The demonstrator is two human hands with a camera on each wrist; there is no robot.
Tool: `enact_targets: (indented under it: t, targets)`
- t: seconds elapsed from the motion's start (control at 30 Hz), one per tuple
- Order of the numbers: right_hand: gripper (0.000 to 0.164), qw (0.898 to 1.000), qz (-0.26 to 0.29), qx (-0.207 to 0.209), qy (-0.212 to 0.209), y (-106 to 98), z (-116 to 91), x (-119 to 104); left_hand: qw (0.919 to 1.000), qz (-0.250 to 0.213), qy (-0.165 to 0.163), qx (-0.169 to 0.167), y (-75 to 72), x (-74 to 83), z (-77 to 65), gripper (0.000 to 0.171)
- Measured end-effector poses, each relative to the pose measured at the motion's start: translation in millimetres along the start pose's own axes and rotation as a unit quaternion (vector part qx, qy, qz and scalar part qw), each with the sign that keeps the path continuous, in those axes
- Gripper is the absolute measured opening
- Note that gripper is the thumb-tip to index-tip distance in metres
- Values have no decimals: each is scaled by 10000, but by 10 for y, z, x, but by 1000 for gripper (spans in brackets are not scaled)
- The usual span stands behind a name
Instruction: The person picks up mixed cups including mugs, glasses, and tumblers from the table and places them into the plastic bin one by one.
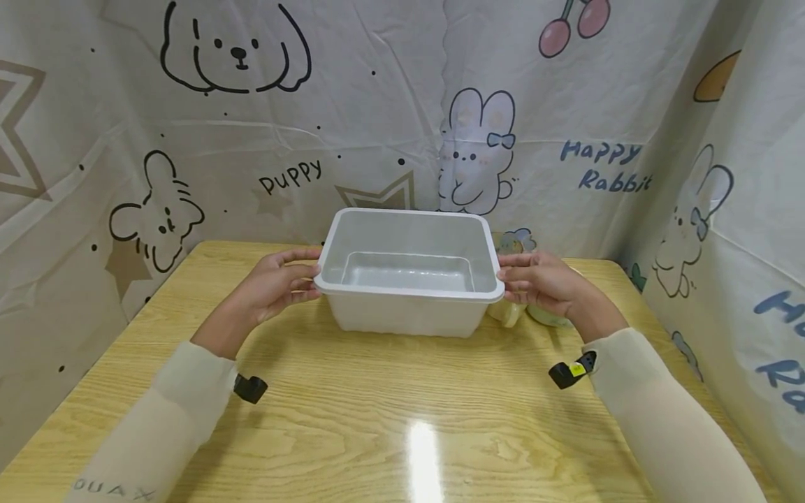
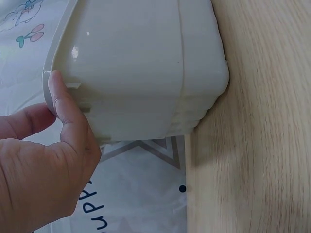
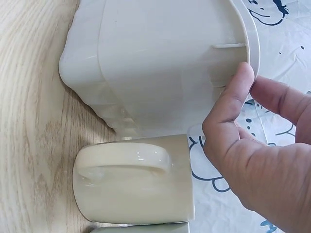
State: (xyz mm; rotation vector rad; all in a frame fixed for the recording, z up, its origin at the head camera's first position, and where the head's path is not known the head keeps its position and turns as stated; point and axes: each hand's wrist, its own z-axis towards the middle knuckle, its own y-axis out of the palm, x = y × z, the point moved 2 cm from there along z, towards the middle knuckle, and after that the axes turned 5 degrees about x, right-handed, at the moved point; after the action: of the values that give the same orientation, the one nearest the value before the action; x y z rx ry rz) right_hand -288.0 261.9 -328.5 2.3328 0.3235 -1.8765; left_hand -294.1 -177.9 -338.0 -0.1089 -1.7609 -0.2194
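A white plastic tub (image 1: 409, 314) stands upright at the far middle of the table, its open top showing a bare inside. My left hand (image 1: 277, 285) grips the rim at the tub's left end; in the left wrist view its thumb and finger pinch the lip. At the opposite end my right hand (image 1: 546, 281) holds the rim the same way, pinching it in the right wrist view. Just under the right hand is a cream mug (image 3: 136, 182), its handle toward the wrist camera. Beside that mug sits a pale green vessel (image 1: 548, 318), partly hidden by the hand.
The wooden table (image 1: 352, 405) extends toward me, with a bright light reflection on it. A white curtain (image 1: 377, 105) printed with cartoon animals hangs behind the table and along both sides. Black wrist straps (image 1: 251, 388) sit on both sleeves.
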Motion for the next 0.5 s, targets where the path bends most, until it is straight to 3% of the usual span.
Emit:
enact_targets:
  t: [0.5]
  targets:
    - [55,9999,88,-129,-3,30,-130,50,10000,39,-26,-61,-18,-32,-180,48]
